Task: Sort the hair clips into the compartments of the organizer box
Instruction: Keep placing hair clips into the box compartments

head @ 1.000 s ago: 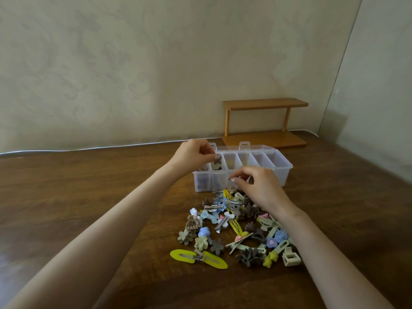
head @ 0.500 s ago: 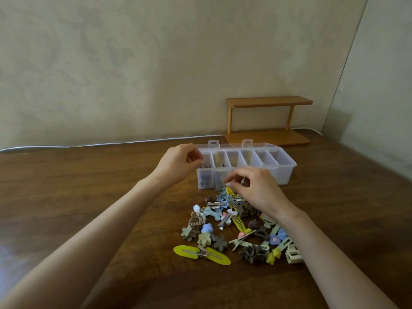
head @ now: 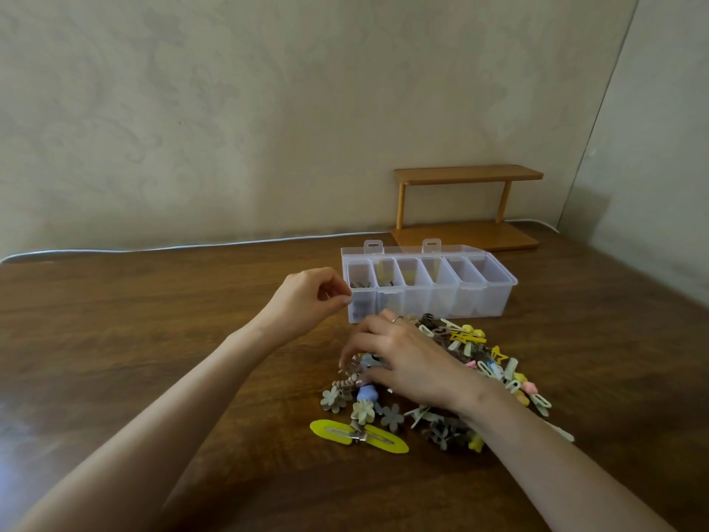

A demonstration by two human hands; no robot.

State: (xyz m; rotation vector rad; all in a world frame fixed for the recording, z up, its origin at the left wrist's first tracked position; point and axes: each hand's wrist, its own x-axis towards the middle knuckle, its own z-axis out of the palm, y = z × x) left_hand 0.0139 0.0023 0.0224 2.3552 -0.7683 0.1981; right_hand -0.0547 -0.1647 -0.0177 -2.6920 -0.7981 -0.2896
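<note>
Head view: the pile of hair clips (head: 460, 339) lies on the table (head: 153, 339), just at the 6 o'clock side of the organizer box (head: 495, 297). A small brown clip (head: 345, 382) sits at the pile's 9 o'clock edge. The right hand (head: 406, 362) lies over that side of the pile. Its bent fingertips (head: 342, 363) come down right at the brown clip, but it is too blurry to tell if they pinch it.

The box is long from 9 to 3 o'clock, with six cups in a row. The cup at the 9 o'clock end (head: 358, 276) already has brown clips in it. It lies at about 12 o'clock from the brown clip, so the likely next move is a short lift straight away from the person.

The left hand (head: 303, 301) hangs at about 11 o'clock from the clip, just beside that end of the box. Its fingers are curled in and no clip shows in them. The right hand is the nearer one to the clip.
</note>
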